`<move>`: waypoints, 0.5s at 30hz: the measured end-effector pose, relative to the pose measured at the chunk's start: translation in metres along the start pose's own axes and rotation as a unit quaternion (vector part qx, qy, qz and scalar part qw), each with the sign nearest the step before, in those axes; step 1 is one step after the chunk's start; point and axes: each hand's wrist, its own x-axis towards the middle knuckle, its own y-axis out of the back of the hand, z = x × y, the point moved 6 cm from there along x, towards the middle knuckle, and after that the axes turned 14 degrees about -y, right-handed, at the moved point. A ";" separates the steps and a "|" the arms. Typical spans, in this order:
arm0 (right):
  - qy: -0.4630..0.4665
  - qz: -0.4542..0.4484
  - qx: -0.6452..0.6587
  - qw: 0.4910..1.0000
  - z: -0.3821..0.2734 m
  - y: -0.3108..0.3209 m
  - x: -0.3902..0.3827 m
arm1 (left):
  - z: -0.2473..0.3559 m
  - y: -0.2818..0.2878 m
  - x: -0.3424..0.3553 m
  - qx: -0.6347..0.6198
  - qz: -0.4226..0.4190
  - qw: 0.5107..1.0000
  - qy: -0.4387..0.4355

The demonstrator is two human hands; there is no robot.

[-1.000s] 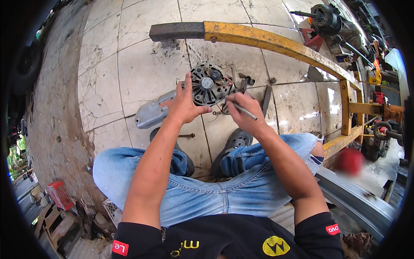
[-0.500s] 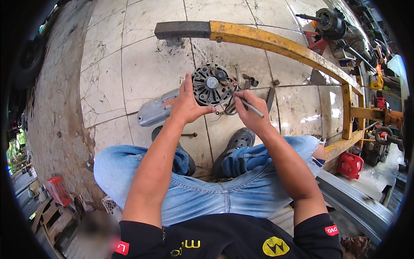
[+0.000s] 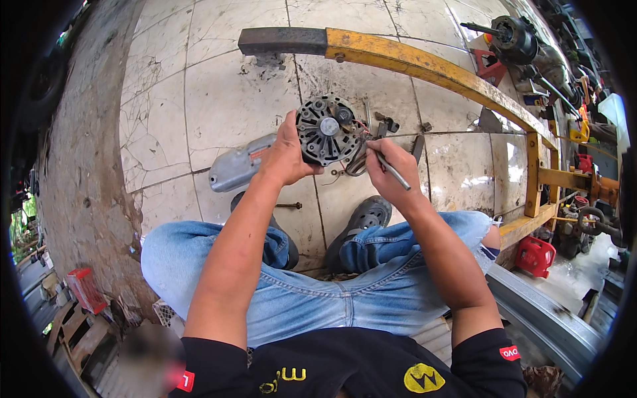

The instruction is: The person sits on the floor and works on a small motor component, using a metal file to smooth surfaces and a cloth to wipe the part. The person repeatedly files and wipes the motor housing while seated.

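A round slotted metal housing, like an alternator (image 3: pixel 328 136), rests on the tiles with red wires at its right side. My left hand (image 3: pixel 285 152) is closed around its left edge, fingers along the rim and thumb below. My right hand (image 3: pixel 391 169) grips a thin metal rod-like tool (image 3: pixel 400 179), its far end by the housing's lower right and the wires. A long silver metal cover (image 3: pixel 235 166) lies left of the housing, partly behind my left arm. Small black parts (image 3: pixel 388 123), a dark bar (image 3: pixel 418 147) and a bolt (image 3: pixel 290 205) lie around.
A yellow steel frame (image 3: pixel 424 63) with a dark end runs beyond the housing and down the right side. An axle-like assembly (image 3: pixel 511 40), a red plastic container (image 3: pixel 534 255), a metal beam (image 3: pixel 551 305) and mixed parts sit along the right. A red box (image 3: pixel 86 292) is at lower left.
My left hand's fingers and thumb have drawn in closer on the housing's rim. My right hand, with the tool, has shifted slightly right and the tool is now angled more steeply.
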 end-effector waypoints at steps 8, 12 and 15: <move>-0.010 -0.020 0.010 1.000 0.003 -0.004 -0.002 | 0.014 0.007 -0.004 -0.005 0.021 1.000 0.020; 0.024 -0.086 0.021 0.996 -0.006 -0.010 -0.009 | 0.014 0.007 -0.007 -0.006 0.044 0.999 -0.003; 0.002 -0.005 0.039 0.999 -0.002 -0.004 -0.003 | 0.015 0.009 -0.007 -0.014 0.054 0.998 -0.018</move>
